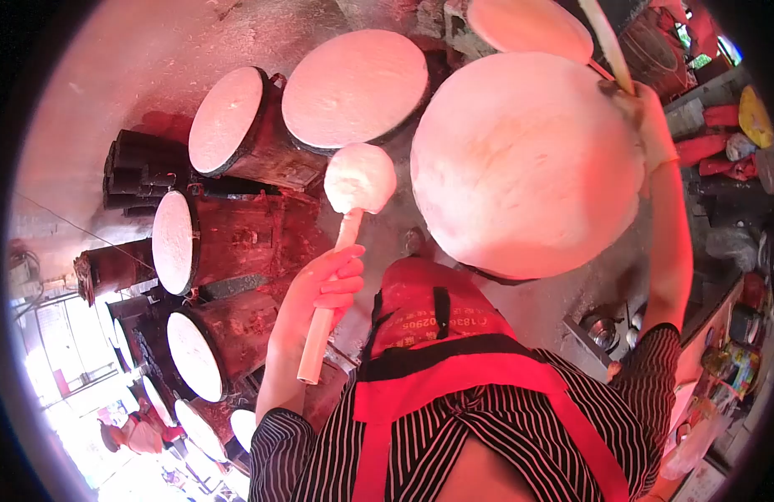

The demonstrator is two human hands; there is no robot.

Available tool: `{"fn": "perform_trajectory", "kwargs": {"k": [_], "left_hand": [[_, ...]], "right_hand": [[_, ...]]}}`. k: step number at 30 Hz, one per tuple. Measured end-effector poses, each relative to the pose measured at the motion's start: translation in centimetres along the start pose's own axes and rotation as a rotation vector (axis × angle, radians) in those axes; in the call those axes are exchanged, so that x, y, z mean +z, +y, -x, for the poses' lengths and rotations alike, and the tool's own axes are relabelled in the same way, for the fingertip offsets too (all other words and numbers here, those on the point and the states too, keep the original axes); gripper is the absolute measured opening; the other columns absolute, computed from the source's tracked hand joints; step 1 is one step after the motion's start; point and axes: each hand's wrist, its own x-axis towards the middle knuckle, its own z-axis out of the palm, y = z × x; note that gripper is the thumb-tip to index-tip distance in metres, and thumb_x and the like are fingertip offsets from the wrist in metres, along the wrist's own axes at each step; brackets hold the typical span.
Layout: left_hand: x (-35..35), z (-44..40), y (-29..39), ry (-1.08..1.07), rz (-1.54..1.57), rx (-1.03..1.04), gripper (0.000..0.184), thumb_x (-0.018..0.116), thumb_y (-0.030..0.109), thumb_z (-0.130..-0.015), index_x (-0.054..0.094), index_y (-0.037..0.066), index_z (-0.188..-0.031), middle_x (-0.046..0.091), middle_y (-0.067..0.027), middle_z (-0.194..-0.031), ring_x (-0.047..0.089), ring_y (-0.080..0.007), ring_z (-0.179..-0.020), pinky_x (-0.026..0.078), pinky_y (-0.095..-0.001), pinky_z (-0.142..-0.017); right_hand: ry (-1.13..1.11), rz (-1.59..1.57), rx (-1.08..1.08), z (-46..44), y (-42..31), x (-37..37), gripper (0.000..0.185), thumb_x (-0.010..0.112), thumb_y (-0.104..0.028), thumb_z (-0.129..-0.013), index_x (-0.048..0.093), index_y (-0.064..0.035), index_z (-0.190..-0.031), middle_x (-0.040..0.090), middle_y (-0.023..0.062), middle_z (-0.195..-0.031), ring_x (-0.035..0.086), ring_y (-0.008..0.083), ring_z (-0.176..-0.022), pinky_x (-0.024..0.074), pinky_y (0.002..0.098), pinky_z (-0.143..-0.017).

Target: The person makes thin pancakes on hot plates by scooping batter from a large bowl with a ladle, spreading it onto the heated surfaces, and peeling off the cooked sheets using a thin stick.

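My left hand (331, 289) is closed round the wooden handle of a tool with a round white head (359, 177). The head points up and away from me; I cannot tell whether it is a ladle or a padded mallet. My right hand (646, 125) is at the right edge of a large round white top (525, 163), closed about the lower end of a pale stick (608, 42). Its fingers are partly hidden. The white top stands in front of me, to the right of the tool.
Several dark wooden barrels with white round tops (356, 88) stand ahead and to the left. Another round top (531, 27) lies beyond the big one. A metal pot (602, 332) sits low on the right, near a cluttered shelf (742, 343). Another person (143, 431) is at lower left.
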Motion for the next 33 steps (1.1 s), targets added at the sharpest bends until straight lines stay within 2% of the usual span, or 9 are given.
{"fn": "perform_trajectory", "kwargs": {"k": [4,7,10,14,15,16,17,22,33], "left_hand": [[1.8,-1.6,3.6,0.025,-0.075,0.001,0.016,0.048,0.006,-0.1,0.048,-0.004,-0.113,0.041,-0.0012,-0.075,0.037,-0.0051,-0.05,0.028,-0.0165,-0.035],[2.9,-4.1,7.5,-0.065,0.126,-0.154,0.024,0.036,0.011,-0.105,0.044,-0.005,-0.121,0.042,-0.0043,-0.077,0.039,-0.0095,-0.055,0.035,-0.0211,-0.039],[5.7,-6.9,12.3,0.064,-0.154,-0.127,0.017,0.05,0.008,-0.099,0.05,-0.002,-0.114,0.042,0.0006,-0.072,0.036,-0.0039,-0.05,0.027,-0.0153,-0.036],[8.2,-11.0,18.5,0.02,-0.273,-0.125,0.018,0.052,0.011,-0.1,0.049,0.0,-0.114,0.043,0.0007,-0.072,0.036,-0.0046,-0.05,0.027,-0.0165,-0.036],[8.8,-11.8,19.8,0.012,-0.285,-0.133,0.018,0.052,0.011,-0.1,0.049,0.0,-0.114,0.043,0.0007,-0.072,0.036,-0.0046,-0.05,0.027,-0.0165,-0.036],[9.5,-12.5,21.0,0.044,-0.351,-0.076,0.019,0.049,0.009,-0.1,0.048,-0.002,-0.115,0.043,-0.0003,-0.073,0.036,-0.0049,-0.049,0.028,-0.0165,-0.035],[10.1,-13.1,22.0,0.075,-0.416,-0.019,0.02,0.046,0.007,-0.1,0.047,-0.003,-0.117,0.043,-0.0012,-0.074,0.035,-0.0052,-0.049,0.029,-0.0165,-0.034],[11.9,-15.4,25.9,0.115,-0.464,-0.012,0.007,0.049,0.009,-0.101,0.048,0.006,-0.107,0.041,0.0017,-0.071,0.035,-0.004,-0.048,0.026,-0.0171,-0.037],[11.8,-12.9,17.7,0.071,-0.495,0.053,0.022,0.047,0.007,-0.099,0.048,-0.005,-0.117,0.041,-0.0013,-0.073,0.035,-0.0048,-0.05,0.028,-0.0156,-0.037]], "right_hand": [[-0.04,0.028,0.09,-8.1,-2.9,-5.3,0.028,0.066,-0.02,-0.091,0.066,0.0033,-0.106,0.059,-0.0025,-0.082,0.055,0.0058,-0.069,0.044,0.0207,-0.064],[0.406,1.352,-0.203,-11.3,-11.6,-6.1,0.04,0.06,-0.028,-0.093,0.062,0.0012,-0.12,0.07,0.0138,-0.091,0.065,0.0208,-0.076,0.0501,0.0326,-0.073],[0.465,1.204,-0.604,-15.1,-15.7,-4.9,0.045,0.061,-0.033,-0.091,0.059,-0.0064,-0.127,0.068,0.0133,-0.113,0.065,0.0325,-0.102,0.0495,0.0375,-0.086],[0.403,1.44,-0.835,-23.1,-10.7,1.2,0.041,0.065,-0.022,-0.083,0.062,-0.0153,-0.123,0.066,0.0068,-0.115,0.063,0.0285,-0.103,0.0511,0.0385,-0.088],[0.39,1.49,-0.841,-23.5,-8.5,4.7,0.033,0.056,-0.017,-0.089,0.063,-0.0154,-0.121,0.065,0.0131,-0.119,0.064,0.0292,-0.102,0.053,0.0391,-0.084],[0.236,1.102,-0.685,-27.5,-0.9,4.3,0.034,0.055,-0.015,-0.087,0.06,-0.0112,-0.121,0.063,0.0133,-0.118,0.064,0.0259,-0.1,0.0531,0.0381,-0.081],[0.438,1.673,-0.654,-27.8,4.2,7.1,0.031,0.054,-0.015,-0.087,0.057,-0.008,-0.118,0.06,0.013,-0.113,0.062,0.0233,-0.098,0.0542,0.0374,-0.075],[0.305,1.409,-0.51,-26.7,15.4,15.7,0.023,0.063,-0.024,-0.082,0.061,-0.0163,-0.104,0.063,0.0043,-0.104,0.065,0.0246,-0.088,0.055,0.0419,-0.068],[0.23,1.072,-0.146,-15.5,10.4,16.2,0.026,0.062,-0.027,-0.088,0.06,-0.0126,-0.109,0.063,0.0085,-0.094,0.062,0.0289,-0.076,0.0517,0.0413,-0.072]]}}
